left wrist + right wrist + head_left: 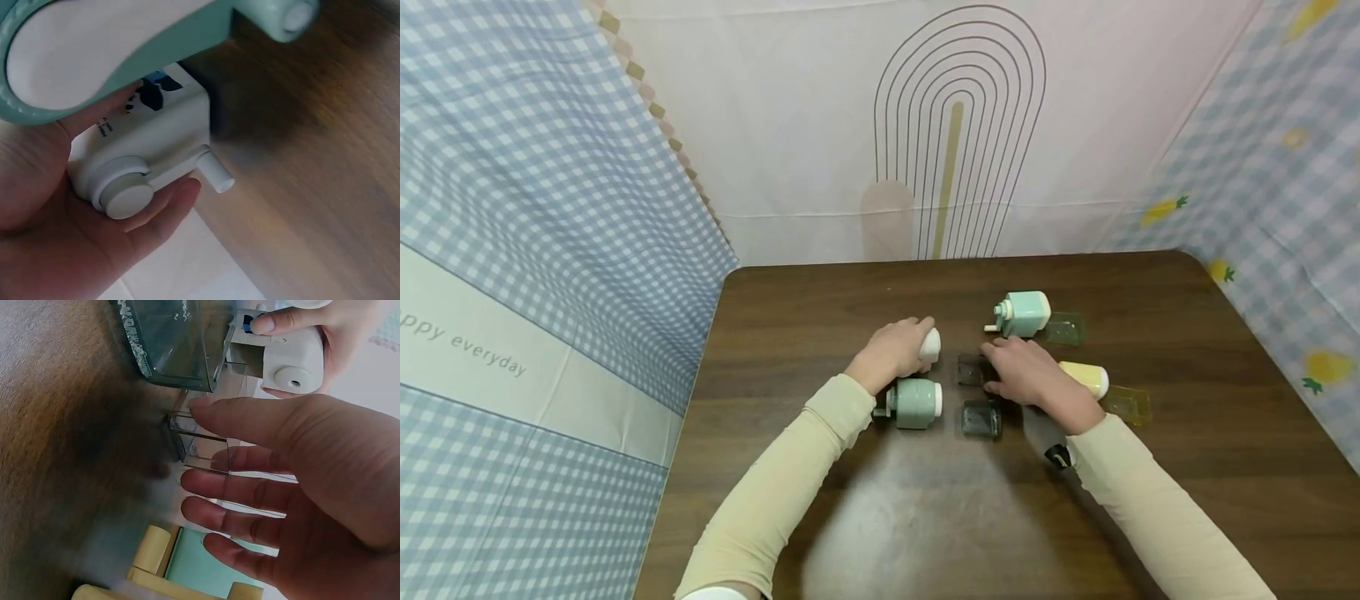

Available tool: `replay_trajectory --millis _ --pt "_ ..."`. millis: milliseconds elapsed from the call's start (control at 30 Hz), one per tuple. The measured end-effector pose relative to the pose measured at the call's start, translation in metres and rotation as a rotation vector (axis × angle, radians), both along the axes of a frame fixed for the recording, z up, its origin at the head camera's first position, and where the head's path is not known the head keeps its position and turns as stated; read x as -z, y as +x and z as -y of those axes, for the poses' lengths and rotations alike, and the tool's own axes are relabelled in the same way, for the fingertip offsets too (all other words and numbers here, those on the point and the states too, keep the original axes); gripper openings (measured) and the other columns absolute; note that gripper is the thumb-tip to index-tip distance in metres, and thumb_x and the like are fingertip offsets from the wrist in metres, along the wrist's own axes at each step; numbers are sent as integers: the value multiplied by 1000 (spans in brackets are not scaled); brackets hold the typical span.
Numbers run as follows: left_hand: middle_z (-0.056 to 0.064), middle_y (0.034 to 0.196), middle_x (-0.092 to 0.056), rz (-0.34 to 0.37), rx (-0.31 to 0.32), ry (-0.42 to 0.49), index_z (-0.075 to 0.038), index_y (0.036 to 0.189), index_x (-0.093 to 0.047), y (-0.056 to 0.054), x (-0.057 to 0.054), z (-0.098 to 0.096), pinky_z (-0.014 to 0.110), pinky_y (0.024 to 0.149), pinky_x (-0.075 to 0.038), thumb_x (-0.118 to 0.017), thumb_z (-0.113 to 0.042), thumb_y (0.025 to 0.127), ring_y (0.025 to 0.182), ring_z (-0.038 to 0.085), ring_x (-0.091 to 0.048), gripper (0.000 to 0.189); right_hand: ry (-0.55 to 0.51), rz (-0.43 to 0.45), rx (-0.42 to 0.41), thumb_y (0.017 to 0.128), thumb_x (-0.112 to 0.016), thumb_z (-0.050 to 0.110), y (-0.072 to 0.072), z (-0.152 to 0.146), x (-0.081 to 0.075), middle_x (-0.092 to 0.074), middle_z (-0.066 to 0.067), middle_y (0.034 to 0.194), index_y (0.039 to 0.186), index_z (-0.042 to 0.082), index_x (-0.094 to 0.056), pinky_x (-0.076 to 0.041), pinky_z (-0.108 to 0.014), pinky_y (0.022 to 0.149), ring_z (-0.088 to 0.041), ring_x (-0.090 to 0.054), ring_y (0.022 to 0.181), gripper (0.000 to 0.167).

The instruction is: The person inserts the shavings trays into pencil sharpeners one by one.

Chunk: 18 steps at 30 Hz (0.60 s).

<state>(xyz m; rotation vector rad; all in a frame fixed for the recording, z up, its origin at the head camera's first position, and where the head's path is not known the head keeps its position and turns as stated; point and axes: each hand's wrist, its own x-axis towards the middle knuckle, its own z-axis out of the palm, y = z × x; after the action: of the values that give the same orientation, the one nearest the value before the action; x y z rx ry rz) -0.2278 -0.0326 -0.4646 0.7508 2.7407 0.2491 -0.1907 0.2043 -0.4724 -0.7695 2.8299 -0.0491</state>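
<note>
My left hand (pixel 895 352) holds a white crank pencil sharpener (pixel 169 131), with the fingers wrapped around its body. Its crank and printed picture show in the left wrist view. In the right wrist view the sharpener's hollow side faces a clear shavings drawer (pixel 206 447). My right hand (pixel 1026 371) pinches this drawer at the table between thumb and index finger, with the other fingers spread beside it. A sage green sharpener (pixel 916 403) lies just in front of my left hand, and a dark clear drawer (pixel 981 418) lies in front of the pinched one.
Behind my right hand lies a mint sharpener (pixel 1025 314) with a green clear drawer (pixel 1064 328) beside it. A yellow sharpener (pixel 1086 379), partly covered by the right arm, lies next to a yellow clear drawer (pixel 1127 404). Curtains hang around the brown table (pixel 805 308).
</note>
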Motion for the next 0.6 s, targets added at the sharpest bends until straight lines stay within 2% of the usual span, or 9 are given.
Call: replay_trajectory --millis 133,367,600 --pt "11 137 -63 -4 16 7 -13 150 -49 -1 1 2 44 99 -55 -81 -28 96 121 29 -65 64 -33 0 -4 92 -85 28 -2 2 2 -69 -20 118 129 -3 -65 -57 -57 85 -41 -68 103 53" --pt "11 139 -62 20 19 37 -16 149 -50 1 -5 7 43 100 -54 -83 -25 95 120 28 -64 64 -62 22 7 93 -84 30 -10 11 5 -69 -21 122 132 -3 -64 -57 -56 85 -40 -70 104 55" --pt "10 142 -61 11 31 19 -16 152 -47 3 -4 7 43 100 -54 -81 -27 97 121 28 -64 66 -84 50 3 94 -83 30 -17 21 7 -69 -20 123 134 -2 -64 -58 -54 87 -37 -69 105 54"
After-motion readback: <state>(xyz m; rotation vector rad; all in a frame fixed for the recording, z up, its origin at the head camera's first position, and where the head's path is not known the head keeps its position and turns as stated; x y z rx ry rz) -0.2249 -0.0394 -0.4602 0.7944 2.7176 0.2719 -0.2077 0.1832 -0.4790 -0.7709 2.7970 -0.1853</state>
